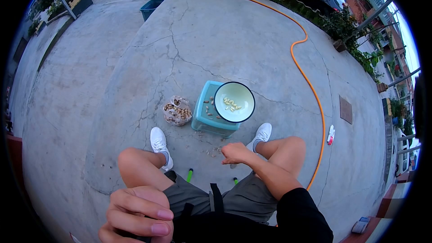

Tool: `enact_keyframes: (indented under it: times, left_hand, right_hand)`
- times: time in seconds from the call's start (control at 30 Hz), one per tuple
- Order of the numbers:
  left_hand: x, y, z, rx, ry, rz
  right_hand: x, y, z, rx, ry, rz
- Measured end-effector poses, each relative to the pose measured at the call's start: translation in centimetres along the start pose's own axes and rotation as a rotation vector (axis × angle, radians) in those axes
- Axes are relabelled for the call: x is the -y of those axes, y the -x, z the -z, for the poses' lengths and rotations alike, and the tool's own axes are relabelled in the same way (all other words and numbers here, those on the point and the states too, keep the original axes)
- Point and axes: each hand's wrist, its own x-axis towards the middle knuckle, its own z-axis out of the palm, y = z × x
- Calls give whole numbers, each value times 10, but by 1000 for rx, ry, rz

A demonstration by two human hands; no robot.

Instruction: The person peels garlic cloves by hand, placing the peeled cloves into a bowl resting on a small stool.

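Observation:
My left hand (137, 216) is close to the camera at the lower left, fingers curled inward; whatever it may hold is hidden. Between my knees, over the ground, my right hand (235, 153) has its fingers bent together, and their contents are too small to make out. Beyond it stands a light blue stool (211, 128). A white bowl with a dark rim (243, 92) sits on the stool's right part, with several pale peeled cloves (231, 104) inside. Unpeeled brownish pieces (207, 107) lie beside the bowl. Left of the stool is a clear plastic bag (178, 111) full of similar pieces.
Small peel scraps (211, 152) lie on the concrete before the stool. An orange hose (316, 94) curves down the right side, near a red and white packet (331, 135). A teal bin (151, 8), plants and parked cars are farther back.

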Motion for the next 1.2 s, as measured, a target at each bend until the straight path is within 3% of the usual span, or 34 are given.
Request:
enact_keyframes:
  times: [0.27, 0.47, 0.67, 0.73, 0.77, 0.8, 0.83, 0.93, 0.97, 1.0, 1.07, 1.1, 1.17, 1.2]
  left_hand:
    - [0, 1, 3, 20, -18, -16]
    - [-1, 6, -2, -79, -23, 3]
    - [11, 5, -8, -111, 54, -191]
    - [6, 1, -15, -128, -64, -56]
    - [14, -1, -19, -116, -31, -48]
    - [29, -10, -30, -234, 27, -289]
    - [38, -14, -40, -361, 89, -522]
    - [45, -20, -40, -362, 81, -597]
    - [48, -21, -40, -588, -80, -650]
    - [50, -23, -43, -587, -35, -616]
    - [51, -27, -51, -737, -450, -636]
    - [48, -25, -50, -723, -431, -592]
    - [77, 29, 136, -167, -172, -997]
    - [68, 39, 144, -170, -138, -980]
  right_hand:
    - [5, 4, 9, 40, -16, -2]
    - [4, 0, 4, 48, -69, 55]
    - [4, -2, 1, -38, -220, 137]
    - [10, 1, 7, -159, -410, 330]
    - [14, 3, 9, -78, -682, 316]
    - [24, 12, 20, -5, -955, 300]
    - [33, 20, 28, 15, -1091, 348]
    - [68, 50, 59, 73, -1281, 620]
    - [86, 69, 76, 110, -1302, 731]
    - [107, 89, 93, 145, -1320, 843]
    - [151, 128, 124, 262, -1277, 1063]
    - [170, 147, 144, 117, -1114, 1263]
    - [193, 166, 164, -93, -827, 1558]
    - [208, 168, 166, -75, -823, 1626]
